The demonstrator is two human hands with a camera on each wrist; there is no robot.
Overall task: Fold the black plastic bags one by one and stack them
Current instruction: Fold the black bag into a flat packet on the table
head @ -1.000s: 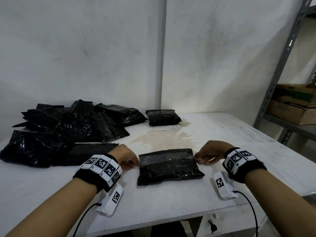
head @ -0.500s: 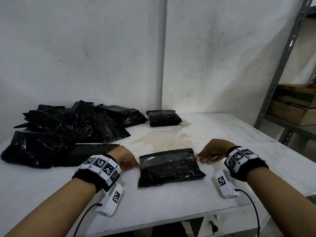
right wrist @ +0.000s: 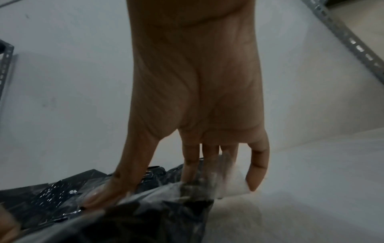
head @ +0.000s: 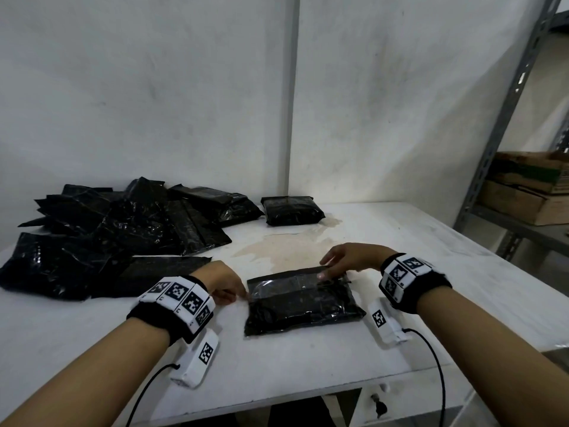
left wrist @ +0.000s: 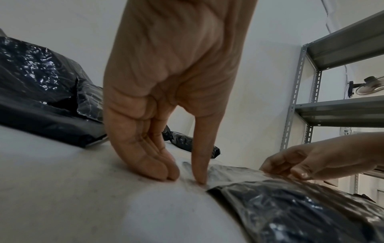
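A black plastic bag (head: 301,306) lies flat on the white table (head: 431,248) in front of me, its grey flap along the far edge. My left hand (head: 229,292) is at the bag's left end. In the left wrist view its straight fingers (left wrist: 164,172) stand tip-down on the table and the thumb presses the flap's corner. My right hand (head: 324,268) reaches over the far right edge and pinches the flap between thumb and fingers (right wrist: 191,164); the flap is blurred there. One folded bag (head: 292,211) sits at the back.
A loose pile of black bags (head: 101,238) covers the left back of the table. A grey metal shelf (head: 505,118) with cardboard boxes (head: 529,186) stands to the right. The table's front edge runs just below my wrists. A brownish stain marks the middle.
My right hand has moved from the bag's right end leftward onto its far edge, taking the flap with it. The left hand has stayed at the left end.
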